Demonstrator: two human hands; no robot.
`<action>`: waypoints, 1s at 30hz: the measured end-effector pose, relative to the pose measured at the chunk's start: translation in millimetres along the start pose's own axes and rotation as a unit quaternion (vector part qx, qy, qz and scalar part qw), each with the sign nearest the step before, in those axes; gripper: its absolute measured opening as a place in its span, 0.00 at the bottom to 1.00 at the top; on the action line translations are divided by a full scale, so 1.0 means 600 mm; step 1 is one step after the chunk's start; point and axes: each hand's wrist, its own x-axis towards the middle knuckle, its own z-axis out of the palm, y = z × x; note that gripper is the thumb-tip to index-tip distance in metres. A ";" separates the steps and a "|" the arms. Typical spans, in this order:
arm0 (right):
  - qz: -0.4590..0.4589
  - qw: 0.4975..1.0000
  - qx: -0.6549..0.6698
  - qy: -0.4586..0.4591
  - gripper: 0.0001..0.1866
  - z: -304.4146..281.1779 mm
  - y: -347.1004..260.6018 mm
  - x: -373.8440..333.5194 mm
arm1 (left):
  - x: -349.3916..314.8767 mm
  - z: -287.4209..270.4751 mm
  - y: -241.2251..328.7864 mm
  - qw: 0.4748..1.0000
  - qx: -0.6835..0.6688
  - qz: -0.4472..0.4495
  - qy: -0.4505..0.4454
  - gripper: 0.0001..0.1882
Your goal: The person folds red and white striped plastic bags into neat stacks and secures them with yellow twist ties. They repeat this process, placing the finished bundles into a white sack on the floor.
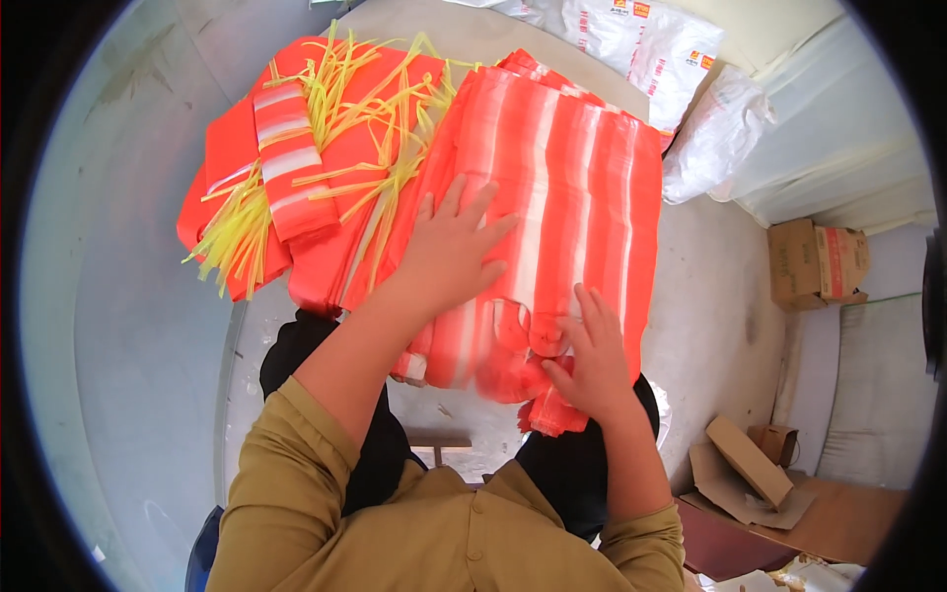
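Observation:
A thick stack of red-and-white striped plastic bags lies before me, its lower end hanging toward my lap. My left hand rests on the left part of the stack with fingers spread. Near the bottom edge, my right hand touches the gathered, folded ends of the bags, thumb and fingers apart. Whether a bit of film sits under its fingertips is hard to see. To the left lie more red bags, with a folded striped bundle and yellow plastic strips strewn over them.
White printed sacks and a clear plastic bag stand beyond the stack at the right. Cardboard boxes sit by the right wall, and flattened cardboard lies at the lower right. A pale wall runs along my left.

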 end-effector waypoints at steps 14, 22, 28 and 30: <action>0.203 0.905 0.360 0.101 0.07 0.009 0.002 -0.002 | -0.010 -0.004 0.033 0.976 -0.131 0.172 0.042 0.28; 0.162 0.899 0.403 0.057 0.17 -0.022 0.001 0.025 | -0.006 0.041 0.087 0.961 -0.214 0.166 0.056 0.08; 0.136 0.916 0.373 0.064 0.22 -0.029 0.006 0.041 | 0.001 0.046 0.087 0.957 -0.227 0.169 0.057 0.08; 0.160 0.922 0.349 0.055 0.19 -0.029 0.020 0.049 | 0.003 0.040 0.088 0.960 -0.218 0.164 0.053 0.09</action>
